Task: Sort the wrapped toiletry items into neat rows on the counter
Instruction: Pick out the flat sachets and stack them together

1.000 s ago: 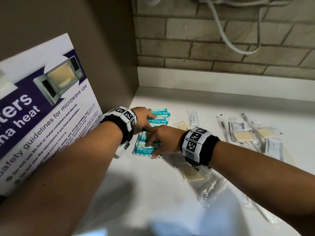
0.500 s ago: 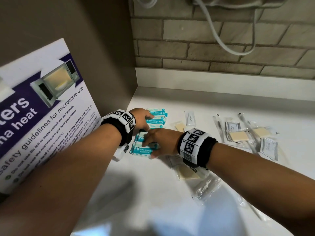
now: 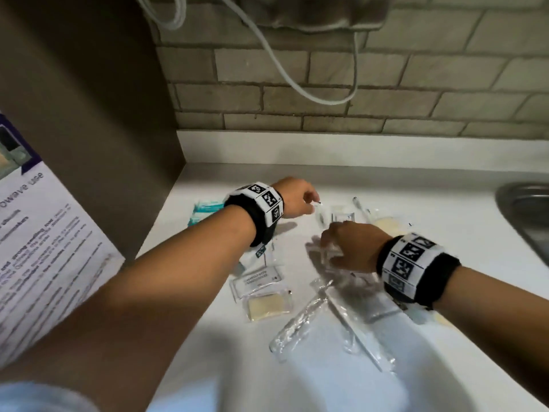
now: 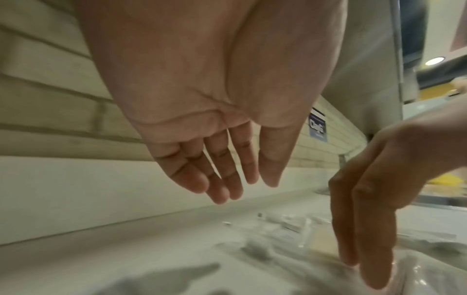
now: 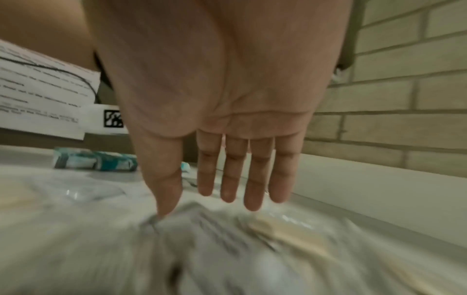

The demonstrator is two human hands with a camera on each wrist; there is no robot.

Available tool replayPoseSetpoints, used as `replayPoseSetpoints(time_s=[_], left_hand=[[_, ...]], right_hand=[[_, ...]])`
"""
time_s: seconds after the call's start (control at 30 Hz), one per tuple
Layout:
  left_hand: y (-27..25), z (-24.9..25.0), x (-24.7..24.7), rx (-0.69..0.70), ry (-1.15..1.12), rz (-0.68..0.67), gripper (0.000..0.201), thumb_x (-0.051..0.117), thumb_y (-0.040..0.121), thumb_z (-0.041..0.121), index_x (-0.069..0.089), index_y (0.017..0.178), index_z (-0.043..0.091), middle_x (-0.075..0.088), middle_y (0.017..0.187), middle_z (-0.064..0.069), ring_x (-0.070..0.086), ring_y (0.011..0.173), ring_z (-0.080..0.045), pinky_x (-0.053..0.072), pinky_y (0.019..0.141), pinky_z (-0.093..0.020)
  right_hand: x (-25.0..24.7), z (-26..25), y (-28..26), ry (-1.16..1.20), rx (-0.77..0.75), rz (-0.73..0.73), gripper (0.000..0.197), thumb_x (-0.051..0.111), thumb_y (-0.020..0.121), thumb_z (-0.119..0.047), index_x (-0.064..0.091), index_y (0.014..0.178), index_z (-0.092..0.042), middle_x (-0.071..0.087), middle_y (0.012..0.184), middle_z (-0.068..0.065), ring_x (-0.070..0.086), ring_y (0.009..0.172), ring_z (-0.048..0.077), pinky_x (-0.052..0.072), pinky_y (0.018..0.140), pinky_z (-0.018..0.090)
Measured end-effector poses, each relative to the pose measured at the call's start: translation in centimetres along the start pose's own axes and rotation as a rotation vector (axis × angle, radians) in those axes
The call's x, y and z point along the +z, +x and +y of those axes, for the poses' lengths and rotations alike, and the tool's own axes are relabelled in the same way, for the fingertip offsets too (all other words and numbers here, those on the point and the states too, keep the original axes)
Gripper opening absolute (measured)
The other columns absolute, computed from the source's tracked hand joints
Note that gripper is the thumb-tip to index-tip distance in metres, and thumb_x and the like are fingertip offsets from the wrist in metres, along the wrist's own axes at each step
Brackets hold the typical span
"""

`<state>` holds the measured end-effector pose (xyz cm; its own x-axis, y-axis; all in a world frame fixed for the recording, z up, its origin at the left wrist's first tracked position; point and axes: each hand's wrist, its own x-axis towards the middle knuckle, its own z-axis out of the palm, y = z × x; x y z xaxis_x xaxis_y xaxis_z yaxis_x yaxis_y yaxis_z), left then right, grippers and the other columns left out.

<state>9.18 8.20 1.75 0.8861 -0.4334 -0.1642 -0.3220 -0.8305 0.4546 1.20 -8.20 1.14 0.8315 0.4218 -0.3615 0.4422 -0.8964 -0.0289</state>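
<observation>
At far left we see the teal wipe packs [image 3: 205,212] lined up on the white tabletop [image 3: 445,209], flat and soft-sided. Our left hand [image 3: 292,200] hovers beside them, fingers [image 4: 222,179] straight and released, holding nothing. Below it lie a labelled sachet [image 3: 258,281] and a pale soap bar [image 3: 269,304] in film. Our right hand [image 3: 353,248] reaches down, fingers [image 5: 230,179] extended over crinkly clear wrappers [image 3: 300,319]. These look light, slippery and limp; we judge pinching an edge seam safest.
</observation>
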Motion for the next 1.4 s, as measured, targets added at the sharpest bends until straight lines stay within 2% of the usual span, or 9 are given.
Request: replayPoseSetpoints(time_s=[0.1, 0.27, 0.5, 0.7, 0.77, 0.87, 1.07, 1.2, 1.4], left_hand=[[3.8, 3.8, 2.3, -0.001, 0.095, -0.080, 0.034, 0.063, 0.091, 0.030, 0.068, 0.119, 0.009, 0.068, 0.119, -0.008, 0.062, 0.109, -0.024, 0.045, 0.089, -0.026], [7.3, 6.5, 5.8, -0.247, 0.211, -0.097, 0.053, 0.063, 0.080, 0.060, 0.052, 0.067, 0.010, 0.058, 0.071, -0.007, 0.061, 0.073, -0.027, 0.050, 0.068, -0.030], [8.4, 8.7, 7.1, -0.342, 0.175, -0.137, 0.045, 0.071, 0.081, 0.042, 0.068, 0.106, 0.005, 0.058, 0.086, -0.005, 0.066, 0.102, -0.026, 0.045, 0.071, -0.027], [8.7, 9.2, 7.5, -0.434, 0.058, -0.137, 0.020, 0.068, 0.062, 0.030, 0.062, 0.069, 0.012, 0.066, 0.079, -0.009, 0.063, 0.070, -0.025, 0.044, 0.064, -0.027], [8.4, 9.7, 6.8, -0.404, -0.054, -0.095, 0.016, 0.069, 0.071, 0.024, 0.063, 0.075, 0.010, 0.062, 0.082, -0.016, 0.062, 0.072, -0.029, 0.039, 0.059, -0.027], [8.0, 9.4, 5.7, -0.362, -0.229, 0.023, 0.025, 0.070, 0.084, 0.016, 0.067, 0.106, 0.005, 0.067, 0.110, -0.016, 0.063, 0.105, -0.029, 0.048, 0.078, -0.031], [6.5, 9.5, 3.8, -0.190, -0.456, 0.274, 0.023, 0.071, 0.080, 0.007, 0.053, 0.081, 0.021, 0.067, 0.093, -0.008, 0.060, 0.081, -0.020, 0.049, 0.074, -0.029], [3.1, 11.5, 3.9, -0.054, -0.407, 0.172, 0.015, 0.059, 0.087, 0.011, 0.048, 0.087, 0.022, 0.064, 0.085, -0.008, 0.056, 0.070, -0.021, 0.044, 0.062, -0.031], [-2.4, 14.4, 7.8, 0.037, 0.003, -0.107, 0.012, 0.041, 0.101, 0.025, 0.036, 0.111, 0.019, 0.057, 0.076, -0.003, 0.047, 0.059, -0.015, 0.039, 0.051, -0.028]], right_hand=[[1.4, 2.3, -1.1, 0.044, 0.048, -0.016, 0.043, 0.056, 0.090, -0.035, 0.052, 0.132, -0.026, 0.056, 0.128, -0.002, 0.059, 0.112, 0.020, 0.051, 0.095, 0.039], [3.4, 3.9, -1.1, 0.099, 0.038, -0.005, 0.043, 0.055, 0.093, -0.029, 0.050, 0.135, -0.024, 0.052, 0.132, 0.000, 0.056, 0.115, 0.020, 0.052, 0.096, 0.037], [3.7, 5.4, -1.1, 0.169, -0.010, -0.010, 0.038, 0.061, 0.086, -0.028, 0.059, 0.124, -0.025, 0.060, 0.121, -0.001, 0.054, 0.115, 0.021, 0.051, 0.096, 0.038], [3.4, 5.9, -0.8, 0.301, -0.009, -0.042, 0.031, 0.068, 0.080, -0.019, 0.059, 0.109, -0.017, 0.063, 0.098, 0.000, 0.059, 0.090, 0.019, 0.052, 0.077, 0.030], [3.3, 6.9, -1.1, 0.362, -0.014, -0.071, 0.024, 0.065, 0.083, -0.019, 0.058, 0.105, -0.015, 0.063, 0.095, 0.000, 0.060, 0.089, 0.019, 0.050, 0.073, 0.027], [2.9, 8.3, -1.8, 0.513, -0.014, -0.091, 0.019, 0.061, 0.090, -0.015, 0.053, 0.108, -0.013, 0.060, 0.094, -0.003, 0.063, 0.084, 0.018, 0.053, 0.075, 0.027], [0.6, 12.0, -3.3, 0.460, 0.031, 0.132, 0.013, 0.057, 0.090, -0.016, 0.046, 0.097, -0.018, 0.057, 0.090, -0.002, 0.057, 0.081, 0.019, 0.042, 0.061, 0.024], [-0.9, 14.9, -3.9, 0.564, 0.104, 0.269, 0.016, 0.059, 0.089, -0.016, 0.046, 0.097, -0.013, 0.071, 0.099, 0.009, 0.068, 0.087, 0.027, 0.055, 0.074, 0.036], [0.2, 16.0, -4.0, 0.533, 0.193, 0.243, 0.029, 0.046, 0.091, -0.012, 0.042, 0.119, -0.007, 0.069, 0.096, 0.009, 0.066, 0.081, 0.027, 0.052, 0.065, 0.033]])
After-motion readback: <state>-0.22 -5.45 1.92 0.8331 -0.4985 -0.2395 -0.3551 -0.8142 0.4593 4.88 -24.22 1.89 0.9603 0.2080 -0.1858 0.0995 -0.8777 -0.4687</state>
